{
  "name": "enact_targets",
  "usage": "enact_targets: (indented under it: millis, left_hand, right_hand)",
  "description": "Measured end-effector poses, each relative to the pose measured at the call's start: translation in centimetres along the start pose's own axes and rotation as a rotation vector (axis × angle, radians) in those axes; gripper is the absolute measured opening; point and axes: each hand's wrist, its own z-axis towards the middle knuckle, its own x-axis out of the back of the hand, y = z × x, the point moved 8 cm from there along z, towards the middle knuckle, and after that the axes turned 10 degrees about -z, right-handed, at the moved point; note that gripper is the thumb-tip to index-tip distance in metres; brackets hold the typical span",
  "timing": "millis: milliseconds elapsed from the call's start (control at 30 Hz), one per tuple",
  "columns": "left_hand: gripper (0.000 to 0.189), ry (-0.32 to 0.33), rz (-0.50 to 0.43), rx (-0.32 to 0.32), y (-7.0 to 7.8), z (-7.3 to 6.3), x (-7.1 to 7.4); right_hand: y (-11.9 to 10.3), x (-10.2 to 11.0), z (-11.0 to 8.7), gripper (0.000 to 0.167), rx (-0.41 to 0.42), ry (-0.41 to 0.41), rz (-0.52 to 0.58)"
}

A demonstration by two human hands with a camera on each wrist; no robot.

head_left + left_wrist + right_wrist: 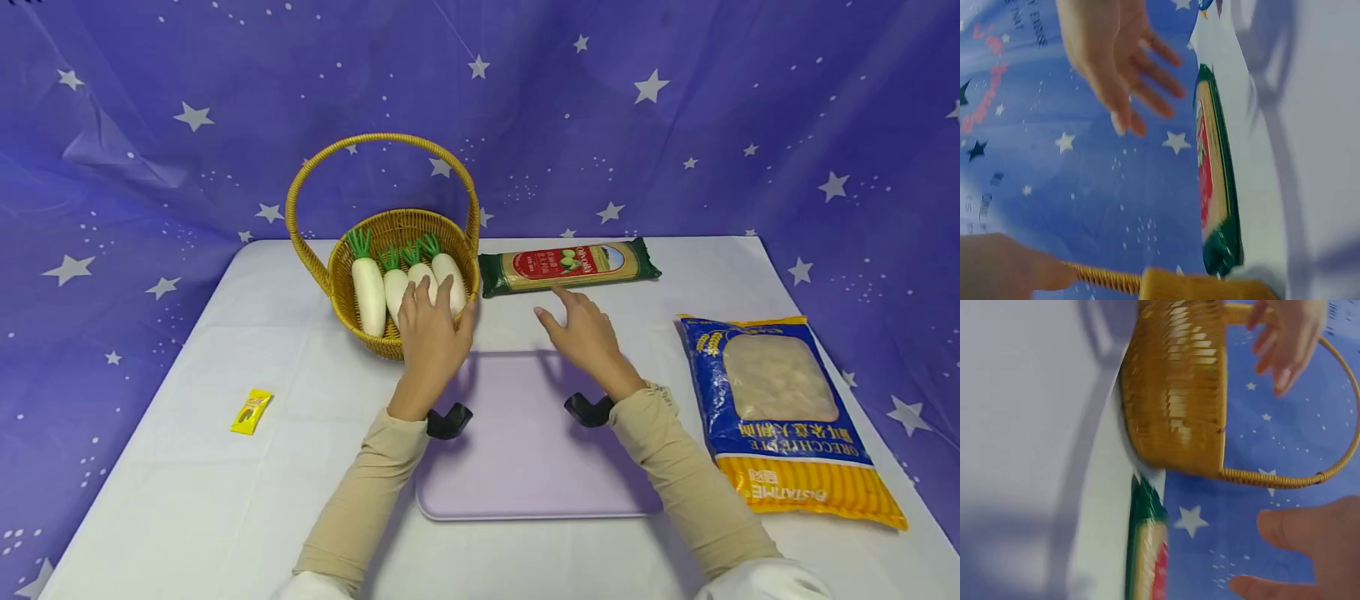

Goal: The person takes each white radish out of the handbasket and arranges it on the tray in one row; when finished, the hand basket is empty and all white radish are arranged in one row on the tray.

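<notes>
My left hand (433,335) is over the near right side of a wicker basket (390,348), its fingers spread and overlapping the white radishes (368,296) inside. The several radishes have green tops and lie side by side. In the right wrist view the same hand shows above the basket's rim with nothing in its grasp. My right hand (588,335) hovers over the far edge of a lilac tray (517,467), thumb and index finger apart and empty. Just beyond its fingertips lies a green-ended packet of spaghetti (570,265).
A blue and orange bag of orecchiette pasta (787,417) lies at the table's right. On the left is a small yellow sachet (252,412). The basket's tall handle (382,137) arches above it. A starry purple cloth (525,108) hangs behind the white table (187,500).
</notes>
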Motion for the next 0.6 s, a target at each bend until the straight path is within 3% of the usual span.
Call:
enact_targets:
  millis: [100,233,333,467,600]
  left_hand:
    - [0.042,0.187,-0.062,-0.003,-1.3,-0.4,2.1]
    - [0.028,0.472,-0.133,-0.004,-3.8,-1.3,5.0]
    - [0.025,0.611,-0.162,0.035,-6.2,-1.8,6.3]
    - [0.03,0.656,-0.201,0.142,-9.4,-2.1,6.6]
    - [0.038,0.588,-0.333,0.24,-12.0,-2.2,5.6]
  right_hand:
    - [0.4,-0.8,0.1,0.054,-0.039,-0.058,0.18]
    - [0.7,-1.7,0.2,0.045,-0.063,-0.068,0.349]
    - [0.8,-2.2,0.3,0.04,-0.073,-0.052,0.418]
    - [0.7,-2.6,0.6,0.037,-0.085,-0.045,0.516]
    - [0.1,-3.0,0.8,0.035,-0.113,-0.084,0.654]
